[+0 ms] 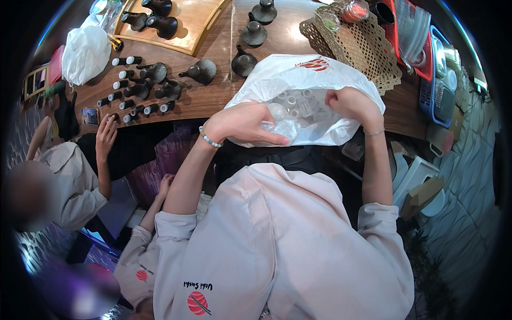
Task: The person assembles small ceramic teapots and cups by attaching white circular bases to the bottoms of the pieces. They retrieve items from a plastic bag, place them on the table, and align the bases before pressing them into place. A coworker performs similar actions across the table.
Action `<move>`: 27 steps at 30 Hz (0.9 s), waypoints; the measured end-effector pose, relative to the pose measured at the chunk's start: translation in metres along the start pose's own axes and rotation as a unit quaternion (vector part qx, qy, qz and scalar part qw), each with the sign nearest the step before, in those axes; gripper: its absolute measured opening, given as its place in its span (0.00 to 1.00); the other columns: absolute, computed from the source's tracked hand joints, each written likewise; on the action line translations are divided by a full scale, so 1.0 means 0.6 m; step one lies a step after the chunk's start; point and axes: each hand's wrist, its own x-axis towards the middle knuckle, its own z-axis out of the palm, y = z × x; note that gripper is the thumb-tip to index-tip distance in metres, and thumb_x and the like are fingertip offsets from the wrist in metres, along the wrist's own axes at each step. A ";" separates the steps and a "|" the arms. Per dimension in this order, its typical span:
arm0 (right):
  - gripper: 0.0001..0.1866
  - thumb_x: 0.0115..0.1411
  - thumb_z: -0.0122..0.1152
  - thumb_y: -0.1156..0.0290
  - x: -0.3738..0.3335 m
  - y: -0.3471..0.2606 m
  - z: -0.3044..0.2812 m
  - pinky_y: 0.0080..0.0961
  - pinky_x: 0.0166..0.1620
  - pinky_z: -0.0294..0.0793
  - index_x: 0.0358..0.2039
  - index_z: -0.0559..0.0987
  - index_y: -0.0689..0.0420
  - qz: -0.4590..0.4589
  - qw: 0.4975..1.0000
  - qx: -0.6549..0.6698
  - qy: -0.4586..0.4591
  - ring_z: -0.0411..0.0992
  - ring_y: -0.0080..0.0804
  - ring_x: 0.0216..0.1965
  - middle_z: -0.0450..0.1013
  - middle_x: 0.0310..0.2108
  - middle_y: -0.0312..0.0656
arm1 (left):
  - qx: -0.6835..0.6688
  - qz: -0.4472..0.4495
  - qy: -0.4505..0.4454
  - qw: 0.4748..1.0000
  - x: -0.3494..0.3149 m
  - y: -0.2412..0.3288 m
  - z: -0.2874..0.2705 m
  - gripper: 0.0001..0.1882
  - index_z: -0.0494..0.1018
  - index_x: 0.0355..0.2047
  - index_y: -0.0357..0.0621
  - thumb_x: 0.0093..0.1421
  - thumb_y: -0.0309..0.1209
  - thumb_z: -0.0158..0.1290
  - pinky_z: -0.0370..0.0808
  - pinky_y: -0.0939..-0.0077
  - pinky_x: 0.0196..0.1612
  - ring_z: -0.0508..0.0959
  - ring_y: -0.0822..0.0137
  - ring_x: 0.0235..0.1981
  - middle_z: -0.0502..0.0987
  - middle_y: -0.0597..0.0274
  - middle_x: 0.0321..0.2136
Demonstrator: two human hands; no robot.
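Observation:
A white plastic bag (346, 72) with a red print lies on the near side of the table, its mouth spread toward me. Inside it are several small clear plastic containers (292, 105) and some crumpled clear film. My left hand (242, 121), with a beaded bracelet at the wrist, is closed on the bag's left edge, thumb stretched across the near rim. My right hand (353, 105) reaches over the right edge, its fingers curled into the bag's mouth. Those fingertips are partly hidden, and whether they pinch the bag or a container cannot be made out.
Dark long-necked jugs (200, 72) and small dark bottles with white caps (128, 73) stand or lie left. A wooden tray (200, 45) holds more jugs. A perforated tan mat (373, 50), a red basket (424, 69) and a blue basket (434, 106) are right. A co-worker's hand (106, 133) is left.

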 end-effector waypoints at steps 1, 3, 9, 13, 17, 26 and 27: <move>0.15 0.61 0.58 0.63 0.000 -0.014 -0.004 0.44 0.49 0.79 0.44 0.85 0.56 -0.002 0.998 -0.030 -0.057 0.81 0.56 0.41 0.83 0.38 0.55 | -0.014 0.015 0.006 1.000 0.003 0.001 0.006 0.42 0.74 0.15 0.32 0.58 0.67 0.60 0.71 0.56 0.27 0.73 0.47 0.17 0.70 0.44 0.12; 0.14 0.58 0.59 0.64 0.010 -0.027 0.048 0.49 0.46 0.81 0.35 0.87 0.59 0.005 0.996 -0.092 -0.001 0.82 0.57 0.39 0.82 0.35 0.57 | -0.027 0.015 0.037 0.999 -0.006 -0.003 0.011 0.38 0.77 0.17 0.35 0.59 0.64 0.61 0.71 0.59 0.27 0.73 0.50 0.17 0.71 0.46 0.12; 0.23 0.69 0.56 0.67 -0.018 -0.034 0.141 0.46 0.52 0.75 0.61 0.75 0.62 -0.054 0.935 0.336 0.098 0.78 0.52 0.53 0.77 0.54 0.63 | -0.062 0.061 0.313 0.946 0.062 0.007 0.052 0.35 0.80 0.21 0.40 0.61 0.63 0.58 0.77 0.53 0.33 0.81 0.40 0.26 0.77 0.40 0.19; 0.25 0.69 0.57 0.67 0.078 0.135 0.295 0.47 0.56 0.73 0.63 0.72 0.61 -0.069 0.969 0.124 0.201 0.73 0.56 0.59 0.73 0.59 0.62 | -0.055 0.079 0.386 0.918 0.098 0.046 0.076 0.29 0.82 0.28 0.40 0.62 0.59 0.58 0.80 0.51 0.37 0.83 0.41 0.29 0.80 0.41 0.23; 0.25 0.68 0.58 0.65 0.074 0.148 0.281 0.50 0.56 0.74 0.64 0.72 0.59 -0.114 0.969 -0.089 0.202 0.73 0.57 0.60 0.73 0.59 0.62 | -0.007 0.070 0.416 0.907 0.101 0.046 0.095 0.26 0.80 0.38 0.40 0.63 0.55 0.60 0.80 0.49 0.38 0.84 0.43 0.31 0.82 0.44 0.25; 0.23 0.65 0.62 0.63 0.047 0.048 0.196 0.50 0.61 0.70 0.59 0.78 0.59 -0.103 0.978 0.045 0.173 0.73 0.53 0.60 0.77 0.56 0.53 | 0.005 0.069 0.419 0.905 0.077 0.033 0.105 0.27 0.77 0.46 0.38 0.63 0.52 0.60 0.77 0.53 0.51 0.83 0.46 0.42 0.81 0.46 0.41; 0.23 0.65 0.62 0.65 0.043 0.041 0.197 0.50 0.61 0.70 0.58 0.78 0.60 -0.112 0.976 0.038 0.183 0.74 0.54 0.59 0.78 0.55 0.53 | 0.002 0.073 0.421 0.904 0.074 0.030 0.108 0.27 0.77 0.47 0.38 0.63 0.52 0.60 0.77 0.54 0.52 0.83 0.46 0.43 0.82 0.47 0.42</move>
